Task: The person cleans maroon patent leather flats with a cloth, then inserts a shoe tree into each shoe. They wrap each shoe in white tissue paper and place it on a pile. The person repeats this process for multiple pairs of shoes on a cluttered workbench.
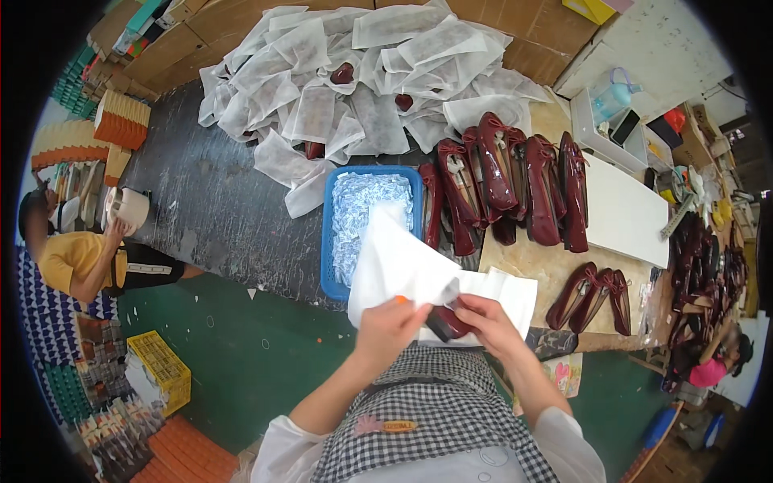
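Note:
My left hand pinches the mouth of a white cloth-like shoe bag, whose far end drapes over the rim of a blue basket. In my right hand is a dark red glossy shoe, partly inside or against the bag's mouth; the bag hides the rest of it. Under the right hand lies a stack of flat white bags at the table edge. Small blue-and-white packets fill the blue basket. Beyond it on the right stand several dark red bow flats.
White-bagged shoes are heaped at the back of the dark table. More red flats and a white box lie right. A person in yellow works at left beside a yellow crate; another person in pink is far right.

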`<state>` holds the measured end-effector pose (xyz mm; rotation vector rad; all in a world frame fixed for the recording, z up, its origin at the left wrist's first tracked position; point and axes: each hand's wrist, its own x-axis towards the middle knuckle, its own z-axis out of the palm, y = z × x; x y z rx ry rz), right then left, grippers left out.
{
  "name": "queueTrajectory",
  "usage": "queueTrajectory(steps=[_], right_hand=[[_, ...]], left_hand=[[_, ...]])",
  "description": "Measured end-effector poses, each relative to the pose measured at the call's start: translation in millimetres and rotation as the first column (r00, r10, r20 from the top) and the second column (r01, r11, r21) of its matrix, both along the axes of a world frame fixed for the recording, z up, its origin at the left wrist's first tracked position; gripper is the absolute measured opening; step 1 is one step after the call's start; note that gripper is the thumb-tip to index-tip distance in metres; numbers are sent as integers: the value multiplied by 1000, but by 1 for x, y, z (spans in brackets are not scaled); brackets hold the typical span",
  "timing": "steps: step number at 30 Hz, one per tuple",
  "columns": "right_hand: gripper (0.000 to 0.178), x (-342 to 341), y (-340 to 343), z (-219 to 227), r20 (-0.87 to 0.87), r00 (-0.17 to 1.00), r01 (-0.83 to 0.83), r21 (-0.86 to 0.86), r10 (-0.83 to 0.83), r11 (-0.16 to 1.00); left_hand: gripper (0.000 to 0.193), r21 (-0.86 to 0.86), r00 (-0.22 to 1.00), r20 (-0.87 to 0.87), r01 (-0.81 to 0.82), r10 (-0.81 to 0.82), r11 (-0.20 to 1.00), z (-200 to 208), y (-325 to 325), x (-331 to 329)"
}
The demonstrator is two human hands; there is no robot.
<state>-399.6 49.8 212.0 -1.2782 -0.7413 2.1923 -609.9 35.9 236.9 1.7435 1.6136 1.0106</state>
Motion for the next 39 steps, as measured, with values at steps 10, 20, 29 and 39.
queueTrajectory(steps=[10, 20, 29, 39], right_hand=[[51, 23, -13, 23, -614, 745, 134, -247, -262, 960], [43, 51, -68, 4, -530, 594, 422, -434, -605, 796], [44, 50, -70, -6, -481, 798, 353, -117, -364, 928], [40, -107, 119, 37, -512, 794, 529, 318, -327, 787]], left_hand=[[31, 401, 938, -247, -130, 243, 907, 73, 74, -71], [22, 521, 909, -402, 128, 111, 844, 117, 102, -70], [20, 597, 848, -528, 330, 48, 731, 131, 94, -57], [17, 111, 948, 221, -257, 228, 960, 78, 40, -65]])
